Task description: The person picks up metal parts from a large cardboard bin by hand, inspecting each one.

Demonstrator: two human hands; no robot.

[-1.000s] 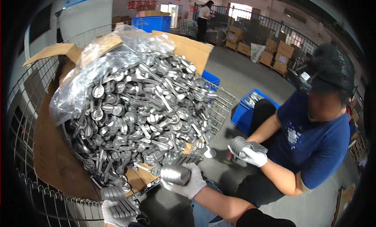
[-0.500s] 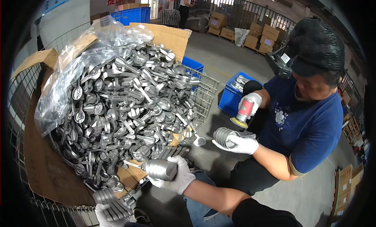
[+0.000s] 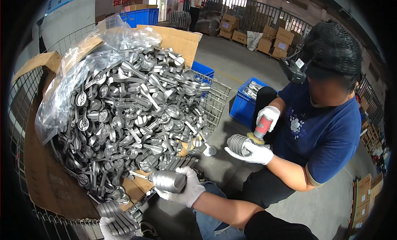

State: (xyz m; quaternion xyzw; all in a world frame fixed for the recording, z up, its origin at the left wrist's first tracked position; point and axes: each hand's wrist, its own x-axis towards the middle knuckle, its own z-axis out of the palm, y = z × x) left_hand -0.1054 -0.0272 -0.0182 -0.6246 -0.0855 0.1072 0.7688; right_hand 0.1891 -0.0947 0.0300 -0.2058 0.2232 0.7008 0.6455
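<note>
My right hand (image 3: 188, 188), in a white glove, is closed round a nested stack of grey metal scoop-shaped parts (image 3: 168, 181). Their round bowls sit one inside another, and ribbed handles stick up behind them. At the lower left, my gloved left hand (image 3: 108, 228) grips a second stack of the same parts (image 3: 118, 217), whose flat handles lie side by side. The bowl ends of that stack cannot be made out. Just beyond both hands rises a large heap of loose scoop-shaped parts (image 3: 140, 103), inside a wire cage lined with cardboard and clear plastic.
At right, a co-worker (image 3: 318, 120) in white gloves holds a red power sander (image 3: 263, 126) against another stack (image 3: 237, 145). A blue crate (image 3: 244, 103) of metal parts stands behind. The cage's wire side (image 3: 217, 101) folds outward. Cardboard boxes (image 3: 364, 198) stand at far right.
The co-worker's sander has come down onto the stack in their other hand. My two hands and their stacks have stayed almost in place.
</note>
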